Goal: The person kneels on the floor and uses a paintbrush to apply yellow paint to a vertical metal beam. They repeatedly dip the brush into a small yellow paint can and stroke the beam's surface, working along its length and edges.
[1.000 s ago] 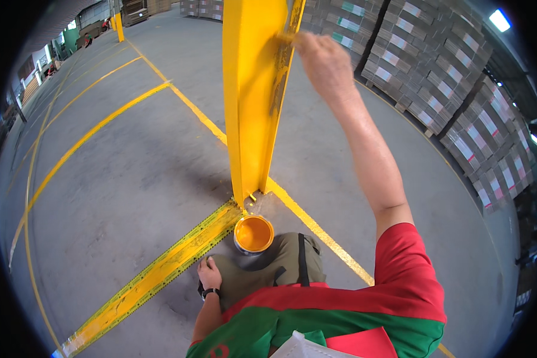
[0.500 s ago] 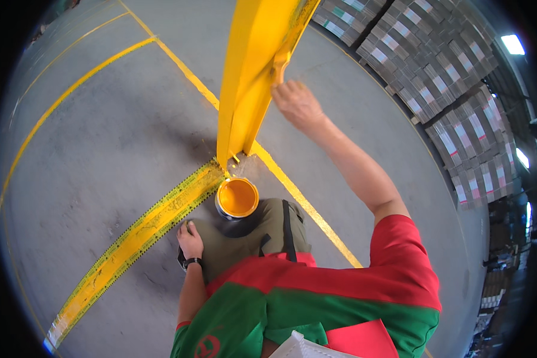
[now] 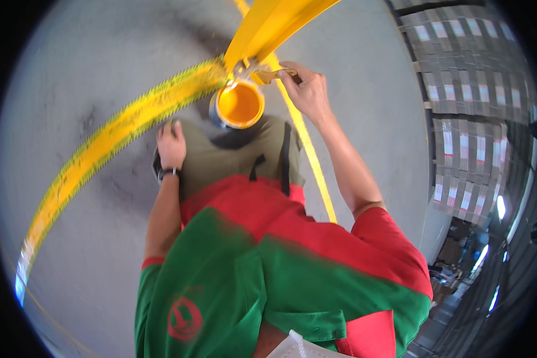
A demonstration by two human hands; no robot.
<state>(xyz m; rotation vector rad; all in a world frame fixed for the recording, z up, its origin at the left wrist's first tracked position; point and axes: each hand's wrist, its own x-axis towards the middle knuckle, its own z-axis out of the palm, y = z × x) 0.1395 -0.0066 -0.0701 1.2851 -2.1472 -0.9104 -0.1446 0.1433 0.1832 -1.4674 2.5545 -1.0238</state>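
Note:
My right hand (image 3: 309, 94) is closed round the handle of a paintbrush (image 3: 272, 76). Its yellow-coated bristle end points left, just above the rim of a paint can (image 3: 216, 112). Yellow-orange paint (image 3: 238, 104) lies inside the can, which stands upright on the floor in front of my knees. Beyond the can rises a yellow steel post (image 3: 268, 30), its foot close to the brush tip. My left hand (image 3: 171, 146) rests on my left knee, fingers laid along it and partly out of sight, holding nothing.
A wide yellow floor stripe edged with patterned tape (image 3: 116, 134) curves from the post's foot toward the lower left. A thinner yellow line (image 3: 309, 161) runs past my right side. Stacked bundles on pallets (image 3: 465, 89) stand at the far right.
My right hand has brought the paintbrush down from the post's side to beside the can. The view has tilted down, and my left hand has stayed on the knee.

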